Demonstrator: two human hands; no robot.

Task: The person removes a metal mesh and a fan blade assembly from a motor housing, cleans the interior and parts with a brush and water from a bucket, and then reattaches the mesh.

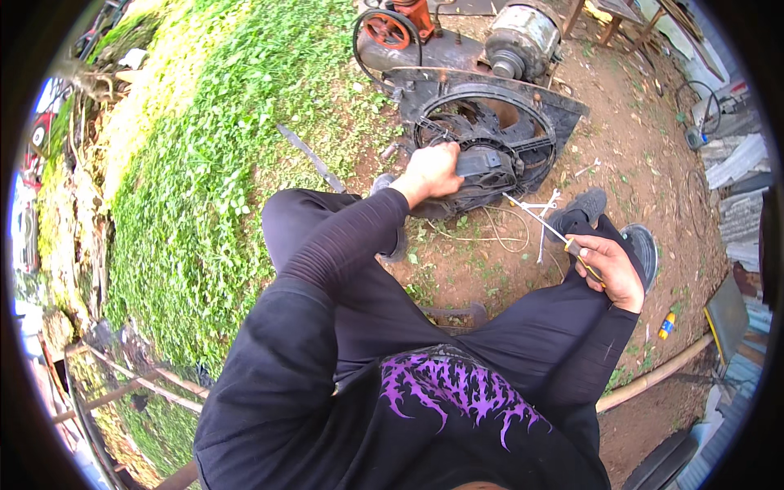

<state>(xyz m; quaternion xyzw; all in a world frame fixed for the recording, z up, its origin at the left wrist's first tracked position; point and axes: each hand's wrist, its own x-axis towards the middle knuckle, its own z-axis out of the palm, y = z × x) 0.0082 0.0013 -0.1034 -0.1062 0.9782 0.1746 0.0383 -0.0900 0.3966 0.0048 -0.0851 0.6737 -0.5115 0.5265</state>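
In front of me a black radiator fan shroud (566,110) with a round ring and blades leans against a rusty machine. My left hand (433,173) is closed on the edge of a dark, box-like part (483,169) at the near side of the fan; its fingertips are partly hidden. My right hand (606,265) grips a screwdriver (557,233) by its yellow and black handle. The long thin shaft points up and left, its tip close to the lower right edge of the fan part. I cannot tell whether the tip touches it.
Several shiny wrenches (549,206) lie on the dirt near my shoe (643,249). A long blade (312,158) rests at the grass edge. Behind the fan stand an electric motor (523,41) and an orange wheel (386,29). A yellow bottle (667,326) lies right, near a pole (653,374).
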